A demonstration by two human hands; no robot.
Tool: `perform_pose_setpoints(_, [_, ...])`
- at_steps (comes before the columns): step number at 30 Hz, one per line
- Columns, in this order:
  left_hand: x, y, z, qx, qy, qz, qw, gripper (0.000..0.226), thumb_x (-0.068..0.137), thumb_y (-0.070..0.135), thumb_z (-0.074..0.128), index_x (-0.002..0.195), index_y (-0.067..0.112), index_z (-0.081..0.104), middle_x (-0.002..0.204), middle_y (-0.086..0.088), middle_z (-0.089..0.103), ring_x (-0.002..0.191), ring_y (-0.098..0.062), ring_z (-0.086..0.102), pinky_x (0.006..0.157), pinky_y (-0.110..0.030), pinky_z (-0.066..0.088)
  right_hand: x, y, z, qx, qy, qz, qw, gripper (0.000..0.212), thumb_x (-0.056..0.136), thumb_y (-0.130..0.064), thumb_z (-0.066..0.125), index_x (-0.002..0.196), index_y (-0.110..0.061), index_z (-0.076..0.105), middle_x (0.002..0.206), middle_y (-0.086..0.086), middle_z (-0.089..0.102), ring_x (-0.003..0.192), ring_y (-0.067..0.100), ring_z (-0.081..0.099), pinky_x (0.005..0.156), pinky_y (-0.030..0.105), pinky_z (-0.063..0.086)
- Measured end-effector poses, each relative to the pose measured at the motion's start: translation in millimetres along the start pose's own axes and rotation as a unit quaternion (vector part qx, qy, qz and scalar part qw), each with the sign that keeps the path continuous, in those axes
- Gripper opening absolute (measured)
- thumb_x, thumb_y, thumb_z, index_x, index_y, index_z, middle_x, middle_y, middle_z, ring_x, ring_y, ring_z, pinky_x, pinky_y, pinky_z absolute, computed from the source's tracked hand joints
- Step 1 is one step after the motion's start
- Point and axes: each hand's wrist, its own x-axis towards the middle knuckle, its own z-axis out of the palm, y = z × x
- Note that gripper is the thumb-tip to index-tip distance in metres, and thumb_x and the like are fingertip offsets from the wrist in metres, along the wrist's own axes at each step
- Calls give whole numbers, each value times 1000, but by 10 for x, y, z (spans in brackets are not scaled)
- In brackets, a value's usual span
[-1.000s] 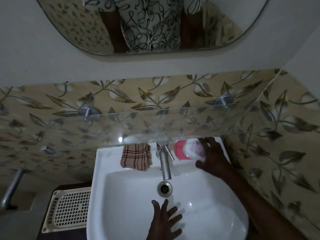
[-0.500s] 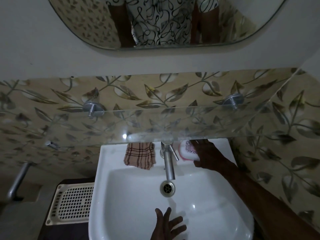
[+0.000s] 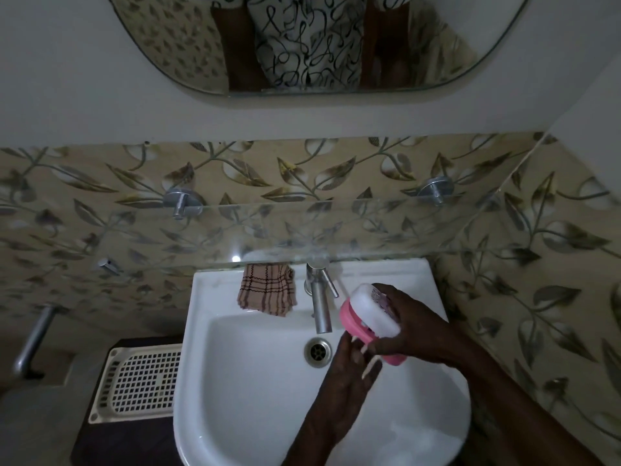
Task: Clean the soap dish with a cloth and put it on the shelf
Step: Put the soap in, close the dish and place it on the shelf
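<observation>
The right hand (image 3: pixel 416 327) grips the pink soap dish (image 3: pixel 363 327), soap bar (image 3: pixel 373 311) aboard, over the sink (image 3: pixel 235 381); the left hand (image 3: pixel 349 368), fingers loosely spread, touches its underside. Tilted, the bar could slide out.

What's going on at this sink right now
A person is holding a pink soap dish with a white bar of soap over the white basin. The right hand grips it while the left hand reaches in beneath. The checked cloth lies untouched on the rim left of the tap, below the glass shelf.
</observation>
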Motion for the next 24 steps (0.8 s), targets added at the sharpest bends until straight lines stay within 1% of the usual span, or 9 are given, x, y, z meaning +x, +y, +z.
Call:
perform_pose_setpoints(3, [49, 224, 95, -7, 11, 55, 998, 98, 69, 44, 85, 149, 17, 35, 146, -10, 52, 134, -28, 50, 106, -43, 46, -127, -115, 16, 2, 1, -8, 1000, 122, 48, -56, 87, 148, -40, 21, 144, -10, 43, 129, 9, 45, 106, 34, 44])
perform_pose_setpoints(7, [71, 408, 56, -5, -11, 92, 996, 82, 80, 28, 79, 148, 9, 37, 145, -23, 49, 133, -40, 47, 106, -54, 43, -152, -285, 22, -2, -8, -15, 1000, 124, 54, -57, 86, 151, -44, 10, 151, -4, 39, 132, 14, 42, 105, 31, 42])
perform_pose_setpoints(8, [52, 458, 54, -10, -18, 97, 995, 79, 81, 26, 78, 146, 5, 39, 140, -24, 53, 127, -40, 53, 103, -53, 46, -145, -328, 31, -3, -13, -21, 1000, 123, 55, -58, 85, 151, -45, 8, 153, -4, 37, 134, 15, 41, 106, 31, 41])
perform_pose_setpoints(11, [-31, 584, 73, -34, -26, 68, 997, 78, 73, 22, 85, 135, -6, 46, 110, -19, 70, 93, -25, 70, 77, -34, 59, -145, -431, 56, -20, -10, -32, 999, 119, 57, -65, 81, 149, -50, 7, 153, -2, 39, 134, 18, 43, 106, 36, 42])
perform_pose_setpoints(14, [-155, 666, 114, -56, -36, 48, 997, 78, 65, 20, 90, 128, -7, 53, 105, -20, 70, 90, -25, 71, 68, -28, 59, -183, -496, 107, -68, -11, -33, 997, 116, 56, -74, 74, 146, -55, 4, 141, 4, 49, 124, 22, 49, 100, 39, 45])
perform_pose_setpoints(17, [-300, 748, 152, -53, -15, 61, 997, 68, 72, 18, 84, 129, -6, 54, 112, -22, 69, 95, -27, 71, 68, -27, 59, -225, -616, 128, -78, -12, -37, 996, 117, 56, -74, 74, 148, -53, 4, 136, 5, 50, 121, 22, 51, 98, 36, 46])
perform_pose_setpoints(20, [-403, 817, 184, -55, 8, 79, 995, 43, 90, 9, 62, 130, -5, 55, 125, -28, 61, 100, -29, 68, 68, -27, 59, -280, -745, 127, -84, -9, -48, 995, 114, 61, -69, 76, 149, -49, 7, 130, 5, 49, 117, 22, 52, 89, 29, 44])
perform_pose_setpoints(22, [-463, 871, 203, -60, 9, 98, 993, 47, 91, 10, 57, 134, -6, 51, 132, -30, 56, 111, -34, 62, 78, -32, 58, -333, -844, 122, -90, 0, -60, 994, 112, 62, -69, 76, 149, -49, 8, 128, 5, 51, 115, 21, 53, 86, 28, 45])
perform_pose_setpoints(24, [-473, 938, 228, -76, 18, 102, 992, 51, 88, 12, 60, 135, -6, 50, 134, -30, 55, 115, -34, 61, 82, -34, 57, -331, -911, 117, -83, 12, -67, 994, 112, 61, -69, 75, 149, -49, 8, 136, 6, 50, 119, 21, 51, 90, 31, 46])
